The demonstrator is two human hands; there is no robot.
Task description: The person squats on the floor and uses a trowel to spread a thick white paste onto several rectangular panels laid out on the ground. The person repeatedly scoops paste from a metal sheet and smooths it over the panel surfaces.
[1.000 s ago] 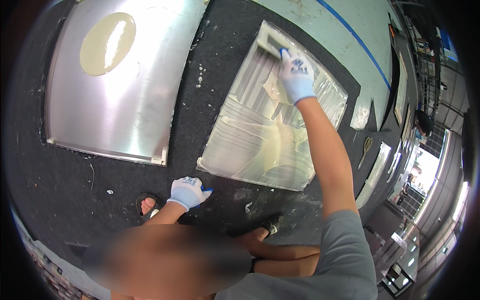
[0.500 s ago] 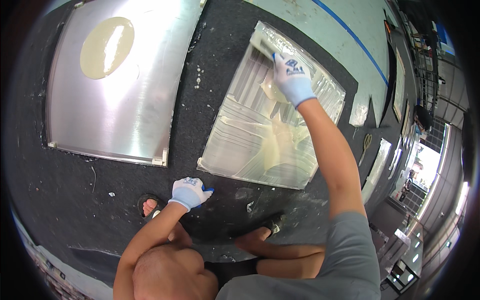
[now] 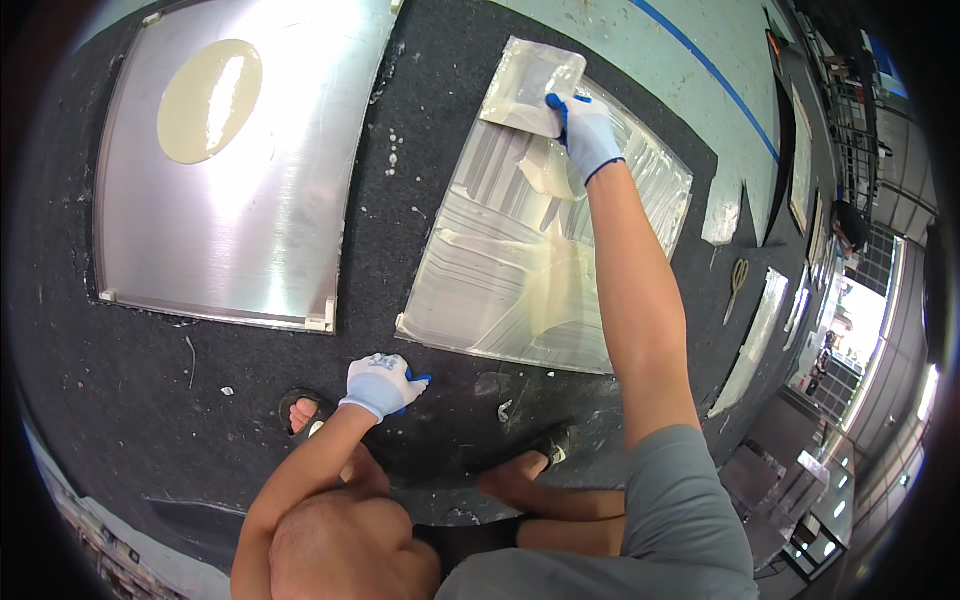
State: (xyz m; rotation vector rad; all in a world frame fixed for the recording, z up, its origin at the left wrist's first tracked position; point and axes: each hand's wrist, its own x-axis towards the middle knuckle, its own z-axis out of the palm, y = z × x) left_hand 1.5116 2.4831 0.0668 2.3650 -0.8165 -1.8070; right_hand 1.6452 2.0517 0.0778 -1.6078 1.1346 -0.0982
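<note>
My right hand (image 3: 583, 132), in a white and blue glove, grips a wide flat spreader (image 3: 530, 88) at the far corner of a shiny metal sheet (image 3: 500, 290) smeared with streaks of pale cream paste (image 3: 560, 290). My left hand (image 3: 383, 385), gloved the same way, presses flat on the dark mat (image 3: 390, 200) just in front of that sheet's near left corner and holds nothing. A second metal sheet (image 3: 250, 200) lies to the left with a round pool of cream paste (image 3: 208, 100) on it.
My sandalled feet (image 3: 300, 412) stand on the mat near the left hand. Pale blobs of paste dot the mat between the sheets. A light floor with a blue line (image 3: 700, 60) lies beyond, with narrow metal strips (image 3: 755, 335) and scissors (image 3: 737, 278) at right.
My right hand has pushed the spreader farther up, to the far corner of the smeared sheet. My left hand stays planted on the mat.
</note>
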